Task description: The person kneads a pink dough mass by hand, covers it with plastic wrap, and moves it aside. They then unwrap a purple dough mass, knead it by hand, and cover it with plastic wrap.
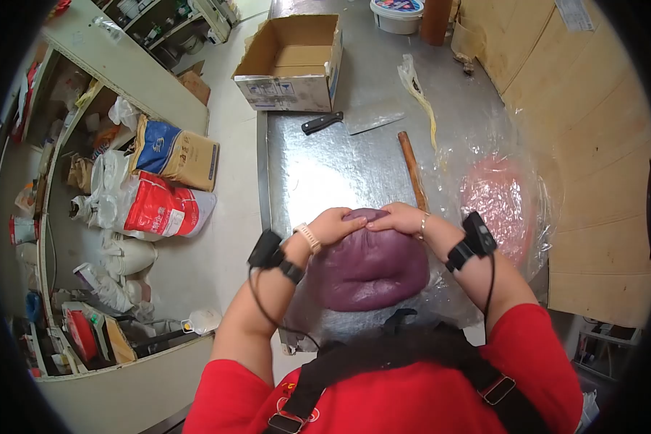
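Note:
A big smooth lump of purple dough (372,278) lies on the metal table right in front of my body, creased across its middle. My left hand (333,226) grips its far edge from the left, fingers curled over the dough. From the right, my right hand (398,218) grips the same edge, and the two thumbs almost meet. Part of the dough bulges up beyond the hands. Just past my right hand lies a wooden rolling pin (411,168). To the right, pink dough (495,206) rests under clear plastic film.
A cleaver (372,119) with a black handle lies farther up the table, near an open cardboard box (286,90). A twisted plastic strip (419,98) lies beside it. At the back stands a white tub (396,18). Shelves with bags (170,206) line the left side.

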Tool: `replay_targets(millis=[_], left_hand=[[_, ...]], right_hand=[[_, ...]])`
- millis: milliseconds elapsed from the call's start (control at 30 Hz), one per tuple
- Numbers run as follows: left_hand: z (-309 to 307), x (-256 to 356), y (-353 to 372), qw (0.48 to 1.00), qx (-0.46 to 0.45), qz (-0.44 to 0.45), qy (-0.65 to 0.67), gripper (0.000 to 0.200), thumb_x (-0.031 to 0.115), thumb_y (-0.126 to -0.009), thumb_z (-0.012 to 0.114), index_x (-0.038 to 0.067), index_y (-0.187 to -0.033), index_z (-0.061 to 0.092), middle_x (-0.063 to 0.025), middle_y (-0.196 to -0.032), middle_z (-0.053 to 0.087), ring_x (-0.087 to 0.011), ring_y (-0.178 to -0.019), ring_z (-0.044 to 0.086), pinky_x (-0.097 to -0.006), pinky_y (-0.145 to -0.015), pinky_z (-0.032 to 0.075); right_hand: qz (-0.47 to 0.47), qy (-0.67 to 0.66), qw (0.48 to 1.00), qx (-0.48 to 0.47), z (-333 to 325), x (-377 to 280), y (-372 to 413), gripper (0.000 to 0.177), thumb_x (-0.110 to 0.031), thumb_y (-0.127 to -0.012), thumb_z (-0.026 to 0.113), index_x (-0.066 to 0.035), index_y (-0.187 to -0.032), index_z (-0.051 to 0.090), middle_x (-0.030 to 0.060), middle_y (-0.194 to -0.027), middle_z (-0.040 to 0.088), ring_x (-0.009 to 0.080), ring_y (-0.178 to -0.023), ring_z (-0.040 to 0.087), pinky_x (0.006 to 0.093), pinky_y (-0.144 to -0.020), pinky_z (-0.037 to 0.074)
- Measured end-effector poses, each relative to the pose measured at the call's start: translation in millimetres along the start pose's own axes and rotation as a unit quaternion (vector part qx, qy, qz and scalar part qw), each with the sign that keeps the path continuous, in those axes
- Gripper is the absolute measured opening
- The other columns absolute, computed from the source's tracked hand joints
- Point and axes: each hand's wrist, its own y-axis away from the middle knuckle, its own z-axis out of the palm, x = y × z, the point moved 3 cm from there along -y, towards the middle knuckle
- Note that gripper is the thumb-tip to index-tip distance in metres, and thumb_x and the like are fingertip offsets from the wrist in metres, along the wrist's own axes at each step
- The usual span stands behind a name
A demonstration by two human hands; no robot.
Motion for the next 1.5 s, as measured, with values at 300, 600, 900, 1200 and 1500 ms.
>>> replay_targets(millis=[300, 600, 900, 1200, 1500], left_hand=[[-41, 114, 122, 0.921, 0.329, 0.202, 0.043, 0.03, 0.022, -0.068, 0.081, 0.004, -0.079, 0.059, -0.0013, -0.062, 0.058, -0.0107, -0.058, 0.056, -0.0258, -0.052, 0.045], [103, -27, 191, 0.904, 0.175, 0.249, -0.3, 0.037, 0.019, -0.075, 0.068, 0.006, -0.107, 0.055, -0.0114, -0.102, 0.054, -0.0295, -0.097, 0.052, -0.0354, -0.084, 0.042], [-1, -77, 101, 0.928, 0.166, -0.253, 0.219, 0.066, 0.043, -0.075, 0.068, -0.008, -0.114, 0.053, -0.0189, -0.105, 0.061, -0.0263, -0.087, 0.062, -0.0372, -0.078, 0.05], [22, -14, 129, 0.875, 0.114, 0.034, 0.47, 0.035, -0.007, -0.065, 0.056, -0.001, -0.099, 0.052, -0.0115, -0.093, 0.06, -0.0205, -0.083, 0.061, -0.0306, -0.075, 0.05], [84, -123, 217, 0.933, 0.307, -0.185, 0.027, 0.062, 0.023, -0.072, 0.075, 0.001, -0.119, 0.041, -0.0187, -0.122, 0.043, -0.0302, -0.116, 0.043, -0.0395, -0.1, 0.035]], right_hand=[[-0.352, 0.181, 0.884, 0.25, 5, -136, 104, 0.031, -0.022, -0.066, 0.076, -0.005, -0.086, 0.06, 0.0102, -0.078, 0.059, 0.0268, -0.076, 0.059, 0.0339, -0.068, 0.047], [-0.334, 0.42, 0.834, 0.128, 69, 33, 152, 0.033, -0.013, -0.069, 0.065, -0.008, -0.101, 0.061, 0.0108, -0.11, 0.053, 0.0293, -0.104, 0.051, 0.0395, -0.09, 0.041], [0.102, 0.153, 0.917, 0.354, 12, 45, 62, 0.088, -0.051, -0.062, 0.076, 0.006, -0.122, 0.044, 0.0241, -0.119, 0.05, 0.0309, -0.112, 0.049, 0.0351, -0.093, 0.041], [-0.024, -0.142, 0.968, 0.204, 19, -12, 85, 0.034, 0.002, -0.065, 0.059, 0.002, -0.099, 0.058, 0.0069, -0.083, 0.062, 0.014, -0.073, 0.06, 0.0266, -0.062, 0.049], [-0.142, 0.072, 0.933, 0.324, -9, 32, 80, 0.068, -0.017, -0.07, 0.07, -0.001, -0.128, 0.038, 0.0183, -0.125, 0.042, 0.0281, -0.111, 0.049, 0.036, -0.095, 0.042]])
